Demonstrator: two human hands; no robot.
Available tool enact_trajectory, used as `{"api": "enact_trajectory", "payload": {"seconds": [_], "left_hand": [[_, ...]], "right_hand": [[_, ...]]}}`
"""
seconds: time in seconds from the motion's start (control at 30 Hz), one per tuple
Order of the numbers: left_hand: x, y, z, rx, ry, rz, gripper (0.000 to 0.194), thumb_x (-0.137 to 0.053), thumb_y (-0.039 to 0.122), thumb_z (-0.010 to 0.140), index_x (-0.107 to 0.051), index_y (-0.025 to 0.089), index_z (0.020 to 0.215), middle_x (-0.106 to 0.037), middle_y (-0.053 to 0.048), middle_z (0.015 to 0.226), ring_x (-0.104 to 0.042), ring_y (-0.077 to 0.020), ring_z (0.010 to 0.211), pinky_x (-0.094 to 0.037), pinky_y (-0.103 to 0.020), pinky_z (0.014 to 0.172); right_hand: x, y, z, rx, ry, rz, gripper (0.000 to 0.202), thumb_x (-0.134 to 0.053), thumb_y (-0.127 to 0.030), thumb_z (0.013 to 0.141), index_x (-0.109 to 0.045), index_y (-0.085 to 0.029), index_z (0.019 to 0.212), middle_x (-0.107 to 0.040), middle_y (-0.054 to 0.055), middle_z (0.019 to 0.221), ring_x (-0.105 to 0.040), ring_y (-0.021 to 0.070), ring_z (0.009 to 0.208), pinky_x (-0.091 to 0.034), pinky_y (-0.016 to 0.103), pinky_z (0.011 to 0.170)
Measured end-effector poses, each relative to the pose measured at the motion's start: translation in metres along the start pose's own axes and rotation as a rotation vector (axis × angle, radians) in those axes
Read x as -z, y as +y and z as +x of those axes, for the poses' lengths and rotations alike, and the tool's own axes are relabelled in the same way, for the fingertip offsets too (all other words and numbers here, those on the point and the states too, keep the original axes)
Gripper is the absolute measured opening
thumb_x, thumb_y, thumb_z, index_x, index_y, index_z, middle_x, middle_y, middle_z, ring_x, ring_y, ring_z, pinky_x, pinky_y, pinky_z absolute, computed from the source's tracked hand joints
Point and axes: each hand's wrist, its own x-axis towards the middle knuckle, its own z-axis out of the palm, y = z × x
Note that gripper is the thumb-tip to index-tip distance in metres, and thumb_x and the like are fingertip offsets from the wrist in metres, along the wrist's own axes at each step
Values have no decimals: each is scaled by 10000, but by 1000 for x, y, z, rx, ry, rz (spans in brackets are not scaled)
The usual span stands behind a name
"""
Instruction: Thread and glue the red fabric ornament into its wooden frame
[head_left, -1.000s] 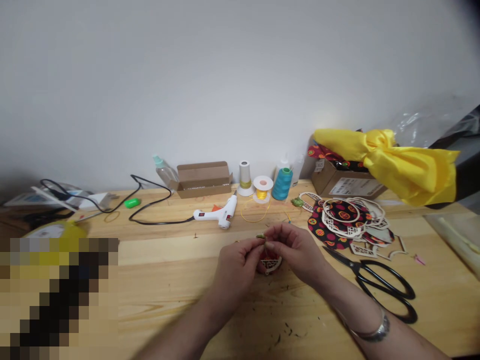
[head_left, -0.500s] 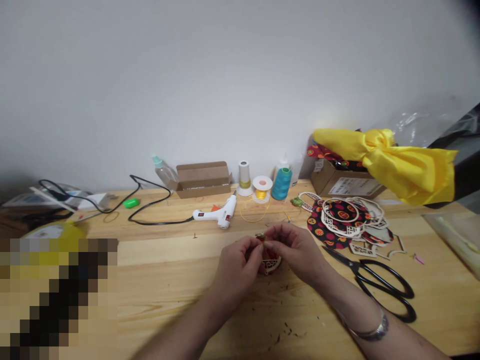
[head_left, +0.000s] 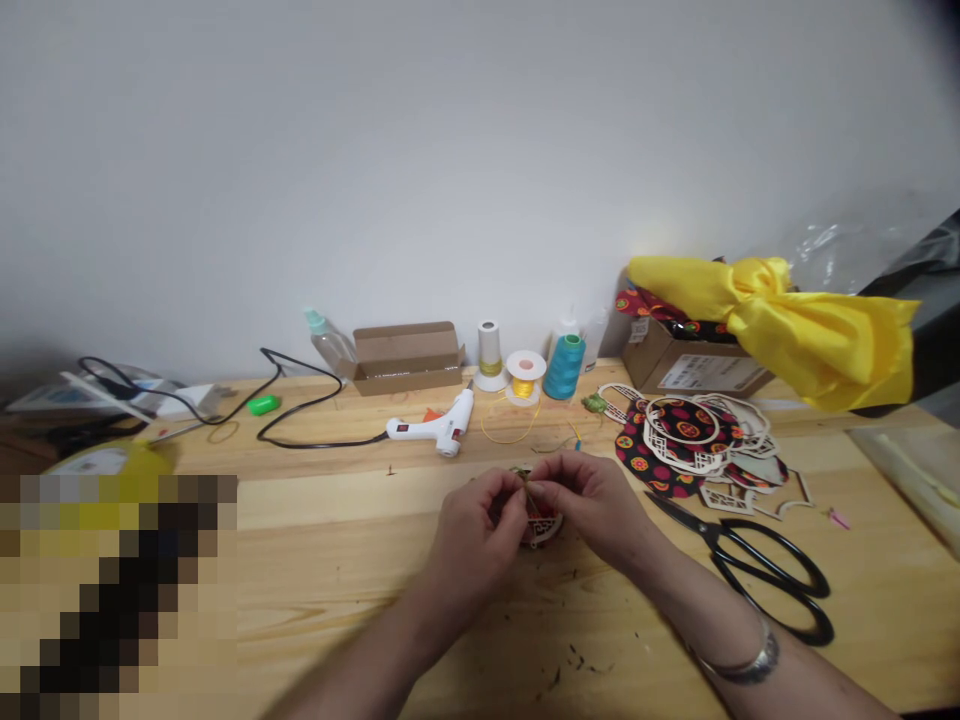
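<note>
Head view: left hand point(head_left: 480, 535) and right hand point(head_left: 592, 500) pinch a small red-and-wood ornament point(head_left: 541, 522) together; more wooden cutouts point(head_left: 697, 440) lie unassembled at right.

Soft, even indoor light here, mild shadows under the hands; corners darken and bend, edges blur, and a pixelated block covers lower left.

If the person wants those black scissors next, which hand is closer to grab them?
Probably the right hand: the black scissors lie on the table on its side. The left hand would have to cross over. Both hands pinch the small ornament.
</note>
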Motion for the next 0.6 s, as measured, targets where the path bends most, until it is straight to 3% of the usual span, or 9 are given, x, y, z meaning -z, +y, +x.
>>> {"api": "enact_trajectory", "payload": {"seconds": [0.6], "left_hand": [[2,0,0,-22,36,43,180,-435,278,803,-549,168,718,-556,6,607,-516,-126,569,-370,-213,517]], "right_hand": [[-2,-4,-4,21,-77,77,139,-639,-213,636,-619,-137,752,-638,19,700,-580,125,632,-475,263,612]]}}
